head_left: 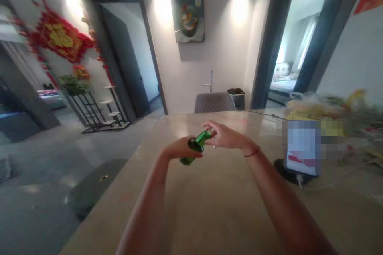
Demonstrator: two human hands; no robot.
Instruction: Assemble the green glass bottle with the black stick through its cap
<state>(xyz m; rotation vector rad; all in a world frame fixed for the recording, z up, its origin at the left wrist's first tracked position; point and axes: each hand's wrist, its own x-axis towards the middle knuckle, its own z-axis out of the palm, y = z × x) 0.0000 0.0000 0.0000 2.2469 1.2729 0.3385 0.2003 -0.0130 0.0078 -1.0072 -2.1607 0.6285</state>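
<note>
My left hand is wrapped round a small dark green bottle or jar, held tilted above the table; the fingers hide much of it. At its dark upper end, a bright green piece with dark markings sits between the bottle and my right hand. The right fingers are curled and pinch this piece at its far end. Whether it touches the bottle, and whether it is a cap or a packet, I cannot tell. Both hands are over the far half of the table.
The pale table spreads beneath my arms. A lit phone or tablet stands on a round dark base at right, with a cable and a heap of bags behind it. A grey chair faces the far edge; a dark green stool stands left.
</note>
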